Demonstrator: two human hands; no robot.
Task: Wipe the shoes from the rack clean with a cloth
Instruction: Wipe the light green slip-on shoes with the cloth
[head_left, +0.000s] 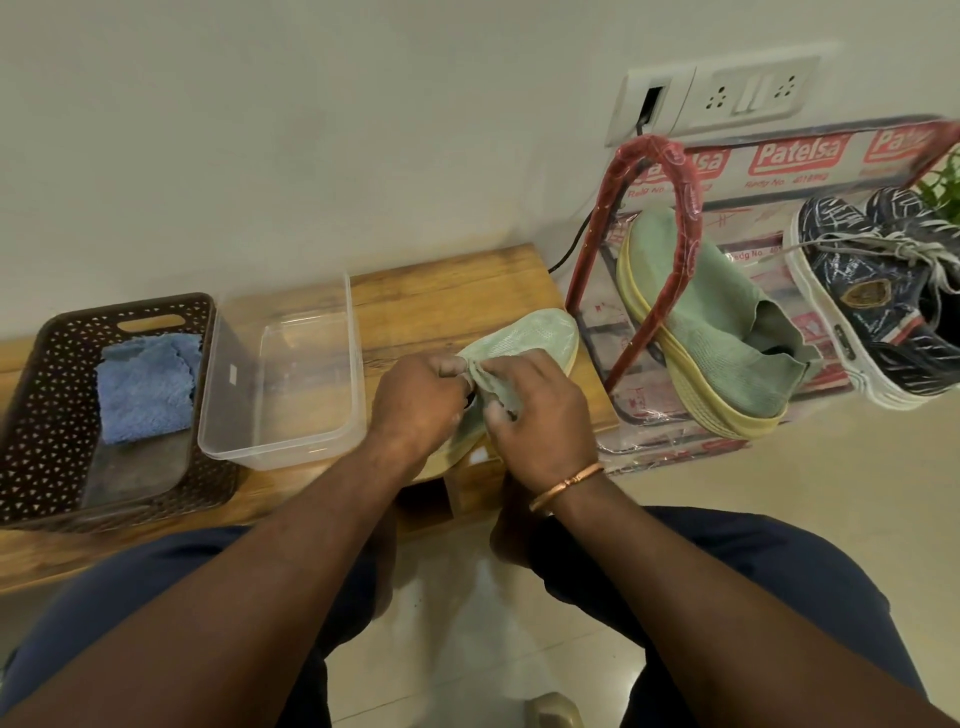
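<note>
Wooden surface (441, 296) runs along a pale wall (311, 130), w/ tiled floor (831, 457) below and to the right. On it lies a green shoe (524, 338), toe toward the wall. Its heel end and opening are mostly hidden by both hands: left hand (418, 392) and right hand (540, 400) each pinch the knit collar, fingers curled on the fabric. Right wrist has a bangle (566, 486). Cloth (145, 389), blue, sits untouched in a brown basket (31, 415) at the left; basket's left side is cut off by the frame. Clear tub (291, 384) is just beside the basket, btwn it and the hands. Rack (675, 171) stands right of the surface, red frame wrapped in printed plastic, so its shelves are hard to make out. It carries a 2nd green shoe (717, 322), tilted, and dark sneakers (872, 291), the far one partly cut off. Socket plate (748, 96) is on the wall above, w/ a cable (571, 244) running down behind the surface.
</note>
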